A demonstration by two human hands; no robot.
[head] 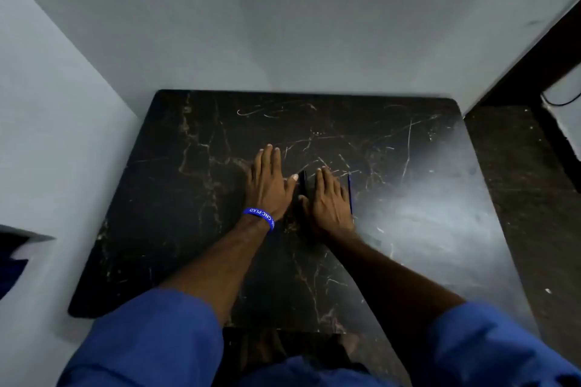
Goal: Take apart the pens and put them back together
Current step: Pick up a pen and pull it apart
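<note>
Both hands rest palm down, side by side, on a black marble table [195, 198]. My left hand [270, 182] lies flat with its fingers spread and holds nothing; a blue wristband circles its wrist. My right hand [330, 198] is flat too. Between the two hands a dark pen [303, 182] lies on the table, pointing away from me, close to both thumbs. A blue pen [350, 195] lies along the outer edge of my right hand. Whether other pens lie under the right palm is hidden.
The table stands in a corner of pale walls [283, 25]. To its right is a dark speckled floor [528, 198], with a dark door frame and a white object with a black cable [562, 97] at the far right. My feet show under the near edge.
</note>
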